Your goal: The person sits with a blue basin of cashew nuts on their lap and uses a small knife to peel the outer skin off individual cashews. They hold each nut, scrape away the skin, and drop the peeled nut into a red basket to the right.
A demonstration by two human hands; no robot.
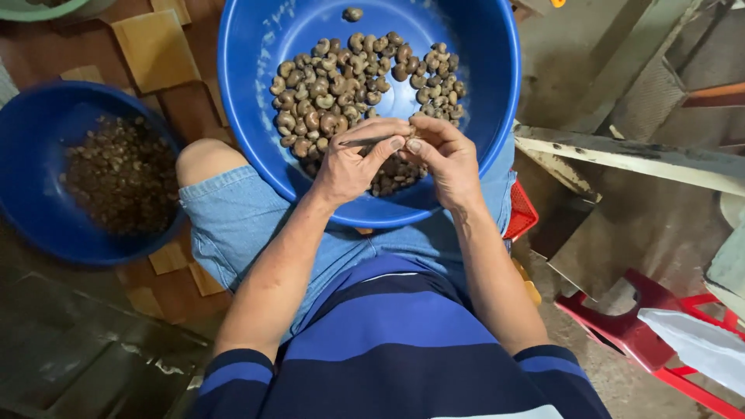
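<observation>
1. Large blue plastic basin [481, 93] rests on the seated person's lap, round, with a smooth glossy wall. It holds a shallow heap of cashew nuts in shell [349, 85], kidney-shaped, mottled grey-brown and matte. One stray nut [352, 13] lies apart near the far wall.
2. Second blue basin [31, 194] sits on the floor beside the person's left knee. It holds a darker, finer pile of broken shell pieces [124, 174], crumbly and dull brown.
3. Left hand [353, 159] is over the near part of the lap basin, fingers curled closed around a thin metal pick [371, 140]. The pick lies roughly level, its tip pointing at the other hand.
4. Right hand [444, 155] is just beside the left, fingertips touching it. Fingers are pinched closed on something small at the pick's tip; the fingers hide it, so I cannot tell what it is.
5. Clothing: light denim shorts [233, 225], soft weave; navy and blue striped shirt [396, 341].
6. Floor at left: small square wooden blocks [155, 46], flat, tan. At right: red plastic stool [621, 326], and a worn grey metal edge [636, 159], stained.
</observation>
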